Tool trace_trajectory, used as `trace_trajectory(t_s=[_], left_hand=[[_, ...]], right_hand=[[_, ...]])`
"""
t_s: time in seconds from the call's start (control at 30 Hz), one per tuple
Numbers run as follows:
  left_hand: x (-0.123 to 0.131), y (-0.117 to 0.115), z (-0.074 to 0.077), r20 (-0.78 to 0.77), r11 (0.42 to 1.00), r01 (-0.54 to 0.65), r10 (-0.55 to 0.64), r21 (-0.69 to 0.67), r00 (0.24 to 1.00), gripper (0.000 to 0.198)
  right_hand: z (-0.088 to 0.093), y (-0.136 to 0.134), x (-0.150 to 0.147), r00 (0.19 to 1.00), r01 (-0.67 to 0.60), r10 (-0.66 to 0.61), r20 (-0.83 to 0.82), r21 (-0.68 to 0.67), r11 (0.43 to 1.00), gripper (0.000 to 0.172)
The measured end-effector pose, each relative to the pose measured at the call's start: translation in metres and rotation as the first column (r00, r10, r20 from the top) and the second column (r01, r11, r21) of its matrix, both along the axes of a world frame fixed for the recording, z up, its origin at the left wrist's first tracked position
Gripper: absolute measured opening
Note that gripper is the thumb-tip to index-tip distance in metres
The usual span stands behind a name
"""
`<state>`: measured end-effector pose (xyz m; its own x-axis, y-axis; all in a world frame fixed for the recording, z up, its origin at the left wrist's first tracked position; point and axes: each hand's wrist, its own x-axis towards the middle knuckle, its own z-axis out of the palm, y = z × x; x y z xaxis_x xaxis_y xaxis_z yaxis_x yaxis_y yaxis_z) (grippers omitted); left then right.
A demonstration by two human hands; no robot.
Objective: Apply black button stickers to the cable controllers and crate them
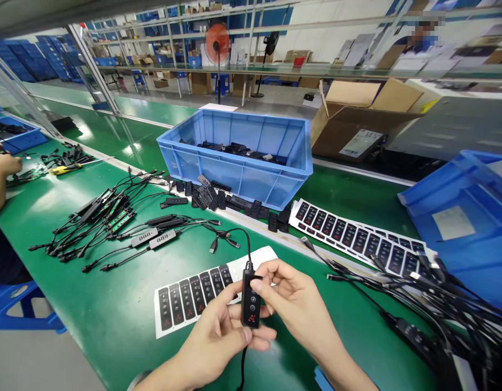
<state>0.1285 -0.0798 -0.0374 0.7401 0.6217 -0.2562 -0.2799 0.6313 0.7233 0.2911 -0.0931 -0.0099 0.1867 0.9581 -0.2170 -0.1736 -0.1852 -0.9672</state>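
My left fingers (226,296) pinch a black controller (251,304) over the green tabletop (104,315); my right fingers (264,289) pinch its upper end.

Head-worn view, forward-down over workbench (92,298)

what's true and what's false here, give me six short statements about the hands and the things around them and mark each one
1. The left hand holds a black controller. True.
2. The right hand is well away from the controller. False: it touches the controller's upper end.
3. A cable leaves the controller's upper end. True.
4. The middle blue bin holds red parts. False: it holds dark parts.
5. The left hand partly covers a label sheet. True.
6. The orange fan stands on the green worktable. False: it stands beyond it.
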Motion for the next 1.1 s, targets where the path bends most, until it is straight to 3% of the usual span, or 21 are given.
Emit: trace_trajectory(t_s=[0.5, 0.93, 1.1], left_hand=[[0.001, 0.001, 0.001, -0.041, 1.0, -0.005, 0.006, 0.001, 0.999, 0.065], [0.002, -0.003, 0.003, -0.127, 0.998, 0.007, 0.0, 0.056, 0.992, 0.074], [0.003, -0.003, 0.003, -0.13, 0.994, -0.006, 0.02, 0.105, 0.991, 0.069]], right_hand=[[-0.004, -0.001, -0.001, 0.999, 0.017, -0.017, 0.031, -0.002, 1.0, 0.033], [-0.009, -0.003, -0.006, 0.988, 0.056, -0.058, 0.144, 0.018, 0.998, 0.029], [-0.012, -0.004, -0.007, 0.983, 0.05, -0.054, 0.176, 0.026, 0.998, 0.027]])
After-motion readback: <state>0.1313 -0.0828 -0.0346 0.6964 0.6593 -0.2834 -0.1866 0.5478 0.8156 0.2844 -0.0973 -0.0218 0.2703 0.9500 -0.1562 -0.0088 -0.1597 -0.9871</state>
